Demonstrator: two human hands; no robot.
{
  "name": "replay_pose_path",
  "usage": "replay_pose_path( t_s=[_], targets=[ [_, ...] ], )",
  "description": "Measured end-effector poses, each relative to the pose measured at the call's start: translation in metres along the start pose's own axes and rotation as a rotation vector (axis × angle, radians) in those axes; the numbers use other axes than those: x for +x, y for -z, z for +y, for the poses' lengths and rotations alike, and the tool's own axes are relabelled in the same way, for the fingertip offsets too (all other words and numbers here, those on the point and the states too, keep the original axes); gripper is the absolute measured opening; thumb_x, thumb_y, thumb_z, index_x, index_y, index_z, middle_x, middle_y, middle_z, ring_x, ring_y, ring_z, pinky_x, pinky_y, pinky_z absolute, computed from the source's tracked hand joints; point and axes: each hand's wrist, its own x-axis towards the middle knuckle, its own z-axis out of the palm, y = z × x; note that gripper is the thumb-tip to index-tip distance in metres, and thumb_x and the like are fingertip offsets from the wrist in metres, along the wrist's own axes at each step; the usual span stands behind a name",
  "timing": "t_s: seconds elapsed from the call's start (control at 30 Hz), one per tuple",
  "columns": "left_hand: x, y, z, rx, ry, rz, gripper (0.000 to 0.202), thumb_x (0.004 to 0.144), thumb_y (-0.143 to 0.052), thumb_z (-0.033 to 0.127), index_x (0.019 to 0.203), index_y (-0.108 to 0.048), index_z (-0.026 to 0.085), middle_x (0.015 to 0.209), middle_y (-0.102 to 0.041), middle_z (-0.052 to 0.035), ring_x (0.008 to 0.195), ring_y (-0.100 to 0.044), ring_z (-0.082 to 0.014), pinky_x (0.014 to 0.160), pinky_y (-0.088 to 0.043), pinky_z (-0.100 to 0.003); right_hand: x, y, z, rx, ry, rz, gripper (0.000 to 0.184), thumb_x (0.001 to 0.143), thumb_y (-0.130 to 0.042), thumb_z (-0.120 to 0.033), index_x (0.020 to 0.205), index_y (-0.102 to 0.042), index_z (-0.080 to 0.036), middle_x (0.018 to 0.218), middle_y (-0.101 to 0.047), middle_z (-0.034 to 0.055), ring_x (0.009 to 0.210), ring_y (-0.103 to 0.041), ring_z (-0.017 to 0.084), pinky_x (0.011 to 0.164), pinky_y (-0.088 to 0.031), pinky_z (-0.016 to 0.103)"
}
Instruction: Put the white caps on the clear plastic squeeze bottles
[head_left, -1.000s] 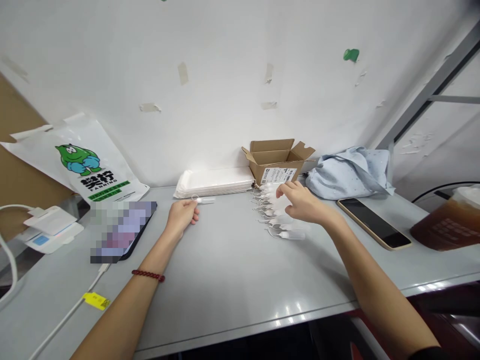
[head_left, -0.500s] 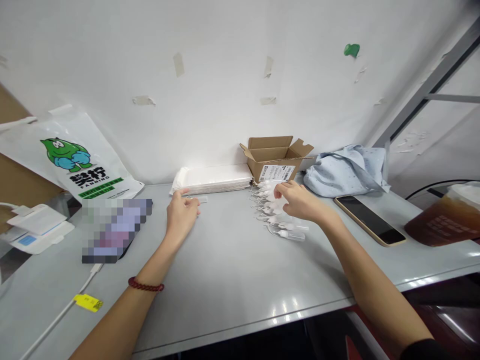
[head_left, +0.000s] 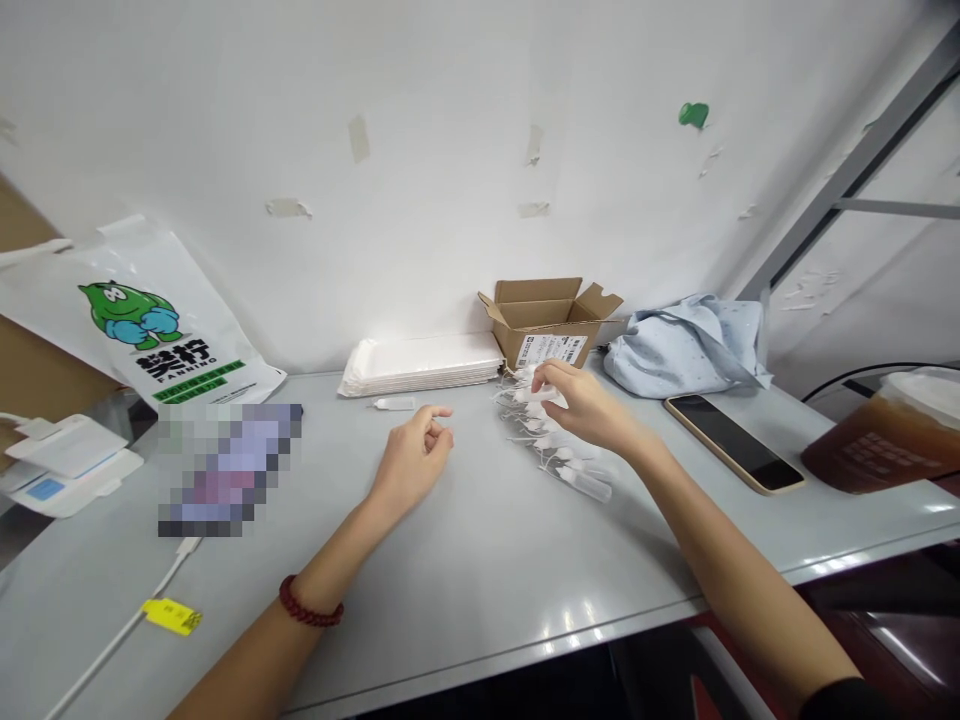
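Observation:
My left hand (head_left: 416, 458) hovers over the middle of the grey table (head_left: 465, 560), fingers loosely curled with nothing in them. One small clear plastic piece (head_left: 395, 403) lies alone on the table to its upper left, in front of a stack of white trays (head_left: 420, 362). At the top of a row of several small clear and white plastic pieces (head_left: 562, 462), my right hand (head_left: 589, 408) pinches one of these pieces (head_left: 534, 394). An open cardboard box (head_left: 551, 318) stands just behind that row.
A phone (head_left: 731, 442) lies face up right of my right arm, with a light blue cloth bundle (head_left: 686, 345) behind it. A drink cup (head_left: 885, 430) sits far right. On the left are a printed plastic bag (head_left: 150, 320), a blurred device (head_left: 221, 465) and a white cable (head_left: 120, 640).
My left hand set the small clear piece down near the trays and drew back to the right, empty. My right hand stayed at the pile and pinched a piece.

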Motion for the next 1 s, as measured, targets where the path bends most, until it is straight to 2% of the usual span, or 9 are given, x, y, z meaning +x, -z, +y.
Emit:
replay_pose_path(
  t_s=[0.2,0.33,0.6,0.7,0.83,1.0],
  targets=[
    [-0.006,-0.002,0.008,-0.061,0.023,-0.063,0.036,0.079,-0.05,0.039,0.107,-0.057,0.017,0.07,-0.059,0.0004,0.057,-0.056,-0.015,0.06,-0.044,-0.029,0.0,-0.013,-0.016,0.12,0.164,0.103,0.018,0.08,-0.049,-0.006,0.091,-0.054,-0.02,0.098,-0.057,0.0075,0.089,-0.056,0.019,0.077,-0.045,0.033],
    [-0.006,-0.002,0.009,-0.082,0.05,-0.065,0.048,0.082,-0.048,0.041,0.12,-0.052,0.012,0.076,-0.062,-0.0017,0.057,-0.057,-0.0146,0.059,-0.045,-0.029,-0.001,-0.024,-0.026,0.158,0.26,0.138,0.018,0.084,-0.045,-0.007,0.093,-0.055,-0.02,0.099,-0.057,0.0095,0.091,-0.057,0.02,0.078,-0.047,0.036],
    [-0.004,-0.001,0.006,-0.122,0.066,-0.011,0.052,0.084,-0.045,0.045,0.123,-0.05,0.01,0.077,-0.064,-0.0034,0.057,-0.058,-0.0148,0.055,-0.045,-0.028,-0.003,-0.029,-0.033,0.196,0.305,0.199,0.018,0.087,-0.043,-0.009,0.091,-0.056,-0.021,0.096,-0.057,0.0088,0.087,-0.058,0.018,0.075,-0.048,0.033],
    [-0.003,0.0,0.005,-0.131,0.068,-0.004,0.044,0.084,-0.046,0.044,0.113,-0.057,0.012,0.075,-0.065,-0.0035,0.056,-0.057,-0.0141,0.055,-0.044,-0.028,-0.003,-0.029,-0.035,0.196,0.308,0.225,0.018,0.087,-0.043,-0.008,0.089,-0.056,-0.021,0.095,-0.058,0.0087,0.086,-0.058,0.018,0.074,-0.048,0.033],
    [-0.002,0.0,0.004,-0.126,0.07,-0.051,0.036,0.084,-0.048,0.046,0.081,-0.065,0.015,0.066,-0.063,-0.0029,0.053,-0.056,-0.0135,0.052,-0.043,-0.026,-0.003,-0.03,-0.035,0.192,0.311,0.268,0.018,0.087,-0.043,-0.008,0.089,-0.056,-0.021,0.095,-0.059,0.0085,0.086,-0.059,0.018,0.074,-0.048,0.033],
    [-0.003,0.001,0.011,-0.254,0.085,-0.071,0.034,0.083,-0.052,0.045,0.078,-0.064,0.014,0.066,-0.061,-0.0021,0.053,-0.055,-0.012,0.052,-0.043,-0.026,-0.003,-0.027,-0.038,0.267,0.26,0.314,0.013,0.086,-0.051,-0.011,0.086,-0.059,-0.021,0.094,-0.06,0.0073,0.087,-0.059,0.018,0.078,-0.048,0.034]
  ],
)
